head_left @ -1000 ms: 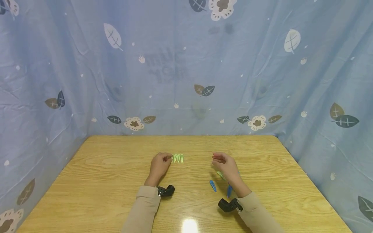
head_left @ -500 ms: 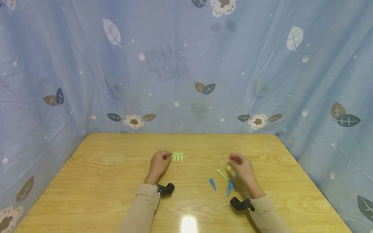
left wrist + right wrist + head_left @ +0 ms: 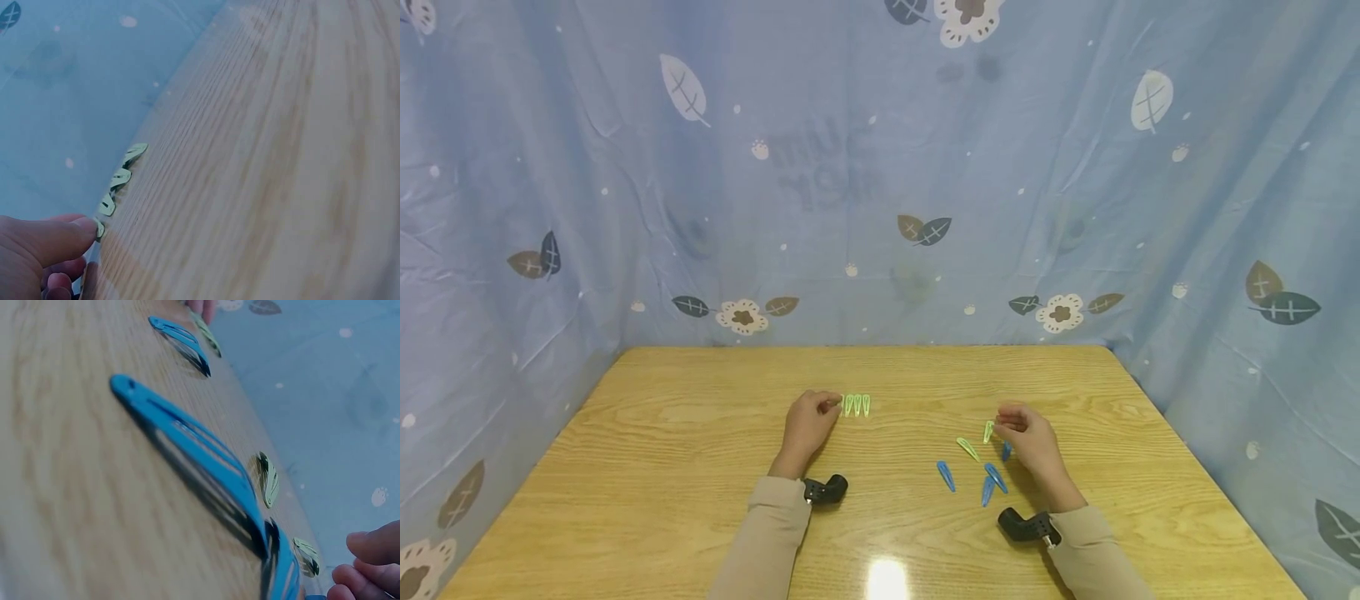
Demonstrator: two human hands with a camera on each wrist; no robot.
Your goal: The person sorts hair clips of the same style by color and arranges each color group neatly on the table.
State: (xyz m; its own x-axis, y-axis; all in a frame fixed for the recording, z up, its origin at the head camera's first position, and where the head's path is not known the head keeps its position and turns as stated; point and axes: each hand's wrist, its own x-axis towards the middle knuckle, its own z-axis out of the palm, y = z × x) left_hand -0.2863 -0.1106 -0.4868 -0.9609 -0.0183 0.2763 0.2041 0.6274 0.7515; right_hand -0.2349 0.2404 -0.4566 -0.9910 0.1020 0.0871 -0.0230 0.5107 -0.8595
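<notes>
My left hand rests at the left end of a row of light green snap hair clips. In the left wrist view its thumb and forefinger pinch the nearest hair clip, partly hidden by the thumb; its other fingers are curled. My right hand hovers over the right side with loosely bent fingers and nothing between them. Just left of its fingertips lies a green hair clip, and below them a blue hair clip. Another green hair clip lies slanted nearby.
More blue hair clips lie nearer me: one alone and two overlapping, the upper one resting across the other. All are on a wooden table. A blue patterned curtain stands along the table's back and sides.
My right hand has moved right, away from the middle, and lowered slightly beside the loose clips, uncovering green and blue ones. My left hand has stayed at the row.
</notes>
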